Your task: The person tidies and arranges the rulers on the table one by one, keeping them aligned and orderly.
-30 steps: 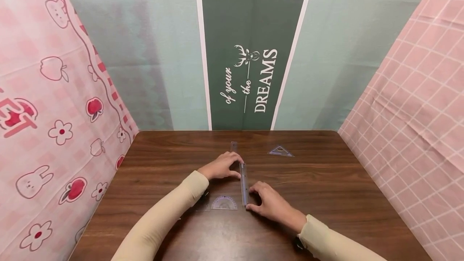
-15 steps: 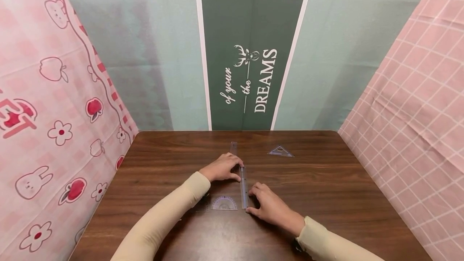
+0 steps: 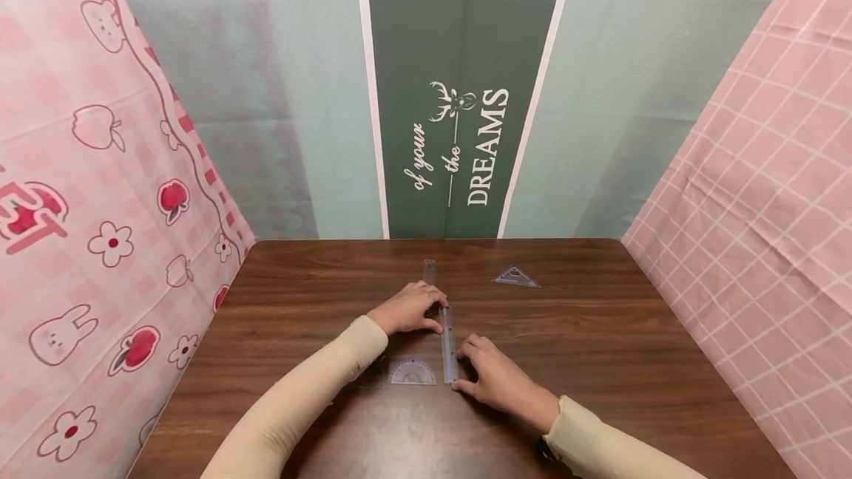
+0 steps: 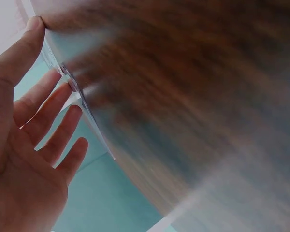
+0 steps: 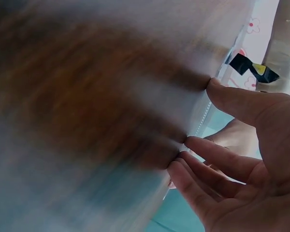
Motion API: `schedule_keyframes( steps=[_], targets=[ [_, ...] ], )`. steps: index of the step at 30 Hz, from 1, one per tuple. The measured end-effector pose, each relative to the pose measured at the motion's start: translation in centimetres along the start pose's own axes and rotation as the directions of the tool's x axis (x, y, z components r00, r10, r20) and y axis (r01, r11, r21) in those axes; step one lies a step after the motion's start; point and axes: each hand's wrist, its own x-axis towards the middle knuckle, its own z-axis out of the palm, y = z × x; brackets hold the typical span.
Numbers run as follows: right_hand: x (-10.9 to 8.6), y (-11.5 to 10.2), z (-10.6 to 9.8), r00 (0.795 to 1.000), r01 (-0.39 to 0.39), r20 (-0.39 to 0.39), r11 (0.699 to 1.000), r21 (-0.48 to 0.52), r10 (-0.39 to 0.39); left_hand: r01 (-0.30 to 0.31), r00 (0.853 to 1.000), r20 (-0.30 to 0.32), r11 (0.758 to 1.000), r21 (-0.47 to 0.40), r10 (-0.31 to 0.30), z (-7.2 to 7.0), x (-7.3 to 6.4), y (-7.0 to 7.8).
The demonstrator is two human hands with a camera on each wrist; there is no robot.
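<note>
A clear ruler (image 3: 449,350) with bluish markings lies lengthwise on the table between the two hands. My left hand (image 3: 408,307) is at its far end, index fingertip on the end and thumb by the left edge. The left wrist view shows that hand's fingers (image 4: 63,133) extended, not wrapped round anything. Beside the near end, my right hand (image 3: 495,375) has its thumb at the ruler's corner and its fingertips down along the right edge. In the right wrist view its fingers (image 5: 222,159) are fairly straight, tips at the tabletop.
A clear protractor (image 3: 413,372) lies left of the ruler's near end. Beyond the left hand, another clear strip (image 3: 429,270) pokes out, partly hidden. A triangular set square (image 3: 515,277) lies at the back right. Fabric hangs round the wooden table (image 3: 599,331).
Both hands and the ruler shifted slightly toward the body between one second and half a second ago. Since then they have hardly moved.
</note>
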Motion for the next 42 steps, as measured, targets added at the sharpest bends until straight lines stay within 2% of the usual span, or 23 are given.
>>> schedule_keyframes(
  steps=[10,21,30,37,42],
  targets=[
    [-0.1,-0.1,-0.2,1.000,0.009,-0.002,1.000,0.007,-0.009,0.004,1.000,-0.003,1.000,0.020,-0.003,-0.1,0.2,0.0],
    [-0.2,0.0,-0.1,1.000,0.013,-0.008,1.000,0.006,-0.013,0.002,1.000,-0.017,1.000,0.004,-0.002,0.0,0.1,0.1],
    [-0.2,0.1,-0.1,1.000,0.010,0.014,1.000,0.015,-0.010,-0.005,1.000,-0.022,1.000,0.001,0.005,0.0,0.1,0.1],
    [0.6,0.4,-0.2,1.000,-0.013,0.014,0.999,0.044,0.013,-0.004,1.000,-0.016,1.000,-0.007,0.003,-0.1,0.1,0.2],
    [2.0,0.6,-0.5,1.000,-0.004,-0.021,0.998,0.066,0.006,0.016,1.000,-0.002,0.999,-0.033,-0.016,-0.3,0.2,0.2]
  ],
)
